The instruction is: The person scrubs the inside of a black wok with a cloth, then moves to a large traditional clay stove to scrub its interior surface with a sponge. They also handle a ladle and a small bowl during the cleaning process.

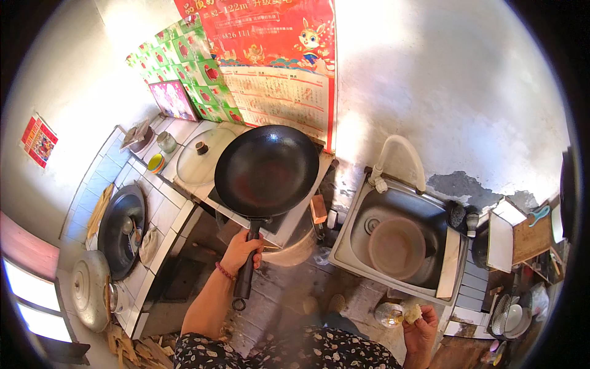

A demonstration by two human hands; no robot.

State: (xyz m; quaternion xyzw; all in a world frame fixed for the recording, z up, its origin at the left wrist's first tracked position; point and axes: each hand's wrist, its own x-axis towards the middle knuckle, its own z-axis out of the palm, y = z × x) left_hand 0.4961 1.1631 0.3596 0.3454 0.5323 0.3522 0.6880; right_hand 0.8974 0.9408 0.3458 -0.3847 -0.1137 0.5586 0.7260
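My left hand is closed around the dark handle of a black wok. The wok tilts above the stove top, and its inner surface shows bare and slightly shiny. Between the fingertips of my right hand is a small pale-yellow lump; I cannot tell if it is food or a scrubber. Just left of that lump, a clear plastic bottle with a yellowish neck is seen from above. A glass lid with a dark knob lies on the tiled counter left of the wok.
Right of the stove, a steel sink holds a brown basin under a white curved faucet. A large built-in wok with a ladle is at left, near a metal lid. Split firewood lies low at left.
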